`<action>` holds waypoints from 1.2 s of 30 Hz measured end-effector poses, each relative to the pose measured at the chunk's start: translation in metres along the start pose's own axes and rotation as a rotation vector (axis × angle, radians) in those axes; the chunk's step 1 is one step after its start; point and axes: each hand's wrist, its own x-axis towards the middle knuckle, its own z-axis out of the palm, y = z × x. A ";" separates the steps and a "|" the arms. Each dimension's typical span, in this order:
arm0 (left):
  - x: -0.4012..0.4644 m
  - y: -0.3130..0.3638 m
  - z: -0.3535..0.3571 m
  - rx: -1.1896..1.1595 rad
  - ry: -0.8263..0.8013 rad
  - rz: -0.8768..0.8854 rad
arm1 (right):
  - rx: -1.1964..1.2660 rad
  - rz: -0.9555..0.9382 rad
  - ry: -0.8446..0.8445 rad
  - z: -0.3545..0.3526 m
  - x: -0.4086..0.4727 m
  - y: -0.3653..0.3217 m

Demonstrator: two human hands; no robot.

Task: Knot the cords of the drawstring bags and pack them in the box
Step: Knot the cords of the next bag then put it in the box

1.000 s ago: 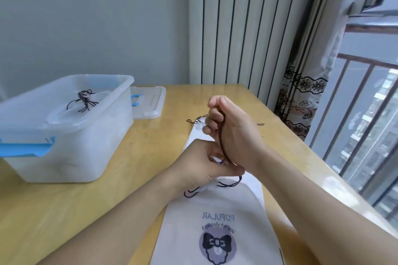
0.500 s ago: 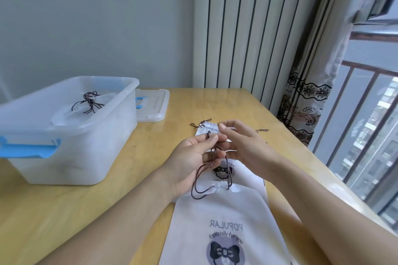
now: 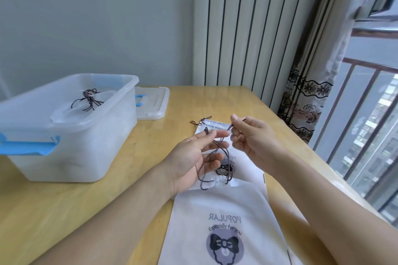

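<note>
Above the near drawstring bag (image 3: 224, 217), the right hand (image 3: 252, 137) pinched its dark cord (image 3: 217, 150); the left hand's (image 3: 191, 159) straight fingers carried cord loops.

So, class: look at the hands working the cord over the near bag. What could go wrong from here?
1. The cord runs loosely across the left hand's straight fingers while the right hand pinches one end; it may slip off before a knot forms.
2. A pull upward could lift the near bag and disturb the far bag lying partly under it.
3. The box sits well to the left, so a loose knot might come undone during the carry.
</note>
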 end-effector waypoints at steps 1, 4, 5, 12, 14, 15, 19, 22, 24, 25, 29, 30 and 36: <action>0.000 0.000 0.000 0.024 0.001 -0.010 | 0.040 -0.015 0.038 -0.002 0.001 -0.002; 0.000 0.000 0.000 0.087 0.017 -0.010 | 0.207 -0.025 0.073 -0.007 0.000 -0.005; 0.000 0.000 0.000 0.102 0.029 -0.007 | 0.258 -0.023 0.077 -0.007 -0.001 -0.007; 0.002 0.005 -0.001 -0.119 0.082 -0.110 | 0.051 -0.018 -0.156 0.000 -0.017 -0.016; 0.004 0.005 -0.005 -0.152 0.083 -0.138 | -0.172 -0.069 -0.272 0.004 -0.024 -0.015; 0.006 0.004 -0.007 -0.160 0.089 -0.145 | -0.287 -0.109 -0.308 0.006 -0.027 -0.014; 0.008 0.007 -0.014 -0.263 0.110 -0.121 | -0.668 -0.356 -0.330 0.011 -0.034 -0.010; 0.007 0.014 -0.017 -0.305 0.083 -0.077 | -0.717 -0.361 -0.254 0.008 -0.030 -0.006; 0.007 0.016 -0.018 -0.280 0.058 -0.052 | -0.678 -0.357 -0.123 0.006 -0.025 -0.003; 0.007 0.016 -0.018 -0.261 0.045 -0.040 | -0.627 -0.309 -0.084 0.006 -0.022 -0.002; 0.006 0.015 -0.012 -0.160 0.035 0.038 | -0.312 0.049 -0.235 0.006 -0.017 0.001; 0.006 0.015 -0.012 -0.115 0.048 0.071 | -0.288 0.083 -0.267 0.007 -0.017 0.002; 0.011 0.000 -0.016 0.627 0.258 0.457 | -0.261 0.131 -0.259 0.013 -0.017 0.006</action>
